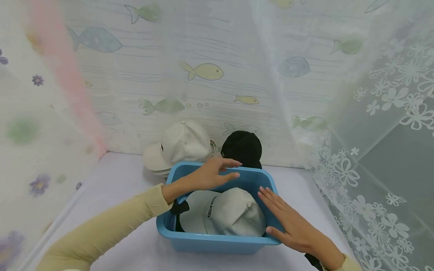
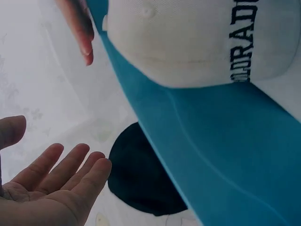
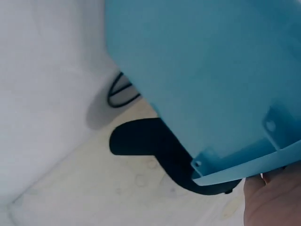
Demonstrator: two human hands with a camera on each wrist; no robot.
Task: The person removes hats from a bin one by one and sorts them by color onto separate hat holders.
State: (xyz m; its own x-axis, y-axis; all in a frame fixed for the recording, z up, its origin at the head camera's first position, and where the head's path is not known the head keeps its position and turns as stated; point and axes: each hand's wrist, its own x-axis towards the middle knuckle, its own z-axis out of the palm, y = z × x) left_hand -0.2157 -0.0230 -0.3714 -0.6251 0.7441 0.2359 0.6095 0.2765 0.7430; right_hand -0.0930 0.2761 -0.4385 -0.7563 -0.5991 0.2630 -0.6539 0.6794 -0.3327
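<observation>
A light blue plastic bin holds a white baseball cap with dark lettering across its front, brim to the left. My left hand hovers over the bin's back part, thumb and fingers apart, holding nothing. In the left wrist view that hand shows its palm and relaxed fingers. At the bin's right rim, my right hand stretches its fingers along the edge, thumb close to the cap. The right wrist view catches part of this hand at the rim, most of its fingers hidden.
Behind the bin, a cream cap rests with another brim showing beneath it. A black cap stands to its right, partly hidden by the bin. A white cloth covers the table; a fish-print curtain hangs behind.
</observation>
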